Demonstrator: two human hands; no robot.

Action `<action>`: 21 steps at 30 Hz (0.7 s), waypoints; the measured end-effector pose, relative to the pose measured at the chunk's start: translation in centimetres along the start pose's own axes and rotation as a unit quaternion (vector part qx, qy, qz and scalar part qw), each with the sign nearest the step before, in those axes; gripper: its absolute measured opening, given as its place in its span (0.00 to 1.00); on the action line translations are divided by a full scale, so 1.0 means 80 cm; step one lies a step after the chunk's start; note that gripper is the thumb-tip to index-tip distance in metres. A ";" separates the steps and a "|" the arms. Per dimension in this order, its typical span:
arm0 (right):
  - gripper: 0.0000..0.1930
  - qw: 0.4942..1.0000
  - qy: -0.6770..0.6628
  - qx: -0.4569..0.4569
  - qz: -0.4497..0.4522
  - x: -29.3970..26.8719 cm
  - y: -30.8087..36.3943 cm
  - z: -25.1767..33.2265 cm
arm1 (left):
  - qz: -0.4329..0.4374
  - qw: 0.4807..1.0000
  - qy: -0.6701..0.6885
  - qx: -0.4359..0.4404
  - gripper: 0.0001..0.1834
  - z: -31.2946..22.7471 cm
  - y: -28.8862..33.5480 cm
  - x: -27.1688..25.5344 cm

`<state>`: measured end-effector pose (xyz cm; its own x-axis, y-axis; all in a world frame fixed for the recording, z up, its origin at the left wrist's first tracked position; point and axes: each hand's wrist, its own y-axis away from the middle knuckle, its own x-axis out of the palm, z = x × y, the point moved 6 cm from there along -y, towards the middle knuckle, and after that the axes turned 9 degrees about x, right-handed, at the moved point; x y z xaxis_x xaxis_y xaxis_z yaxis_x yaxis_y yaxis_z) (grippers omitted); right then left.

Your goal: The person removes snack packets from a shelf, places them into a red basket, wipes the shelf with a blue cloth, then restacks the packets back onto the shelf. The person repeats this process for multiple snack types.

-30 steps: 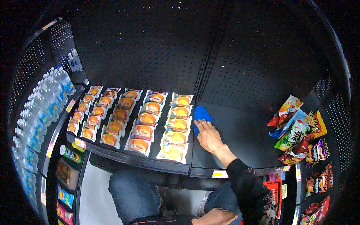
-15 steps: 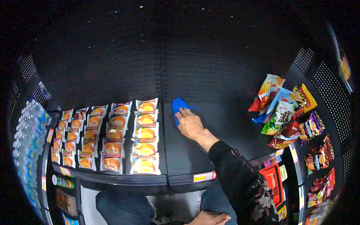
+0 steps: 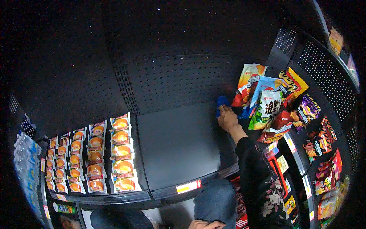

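right fingers (image 3: 225, 111) partly cover a plain, deep-blue cloth (image 3: 221, 102).

Black long right sleeve (image 3: 249, 164), loose-cut, with a cluster of pale beige-grey leaf shapes (image 3: 273, 202) printed on its lower part. Plain dark blue-grey trousers (image 3: 215, 199) cover 2 rounded knees. The right grip (image 3: 227, 117) and left grip (image 3: 207, 224) are bare.

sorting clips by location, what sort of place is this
Most likely a shop aisle: bun packs line a black shelf, labels run along the shelf edges, and snack bags crowd the right side.
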<state>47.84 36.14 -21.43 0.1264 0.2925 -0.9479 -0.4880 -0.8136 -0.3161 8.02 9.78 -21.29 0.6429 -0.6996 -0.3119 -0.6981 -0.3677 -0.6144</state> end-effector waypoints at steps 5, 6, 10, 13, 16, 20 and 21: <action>0.26 0.999 0.006 -0.028 0.018 0.006 0.021 -0.012 | 0.026 0.999 -0.010 -0.022 0.04 0.001 0.001 0.002; 0.27 0.999 0.028 -0.036 0.017 0.003 0.037 -0.012 | 0.033 0.999 -0.017 -0.029 0.04 0.001 0.002 0.003; 0.26 0.996 -0.030 -0.079 -0.013 -0.034 0.106 -0.021 | 0.003 0.999 -0.040 -0.025 0.05 -0.005 0.003 0.003; 0.28 0.995 -0.050 -0.068 0.049 -0.058 0.142 -0.048 | -0.005 0.998 -0.052 -0.028 0.05 -0.008 0.003 0.004; 0.29 0.994 -0.074 -0.054 0.056 -0.079 0.174 -0.076 | -0.017 0.997 -0.067 -0.028 0.05 -0.011 0.003 0.004; 0.29 0.994 -0.074 -0.043 0.066 -0.095 0.206 -0.107 | -0.022 0.996 -0.076 -0.029 0.05 -0.016 0.004 0.003; 0.29 0.995 -0.070 -0.039 0.065 -0.098 0.213 -0.109 | -0.026 0.996 -0.074 -0.033 0.05 -0.016 0.005 0.003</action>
<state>46.11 15.61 -19.76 -0.0573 0.2442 -0.9680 -0.4224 -0.8845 -0.1981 7.51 8.64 -20.68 0.7142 -0.5829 -0.3875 -0.6792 -0.4435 -0.5847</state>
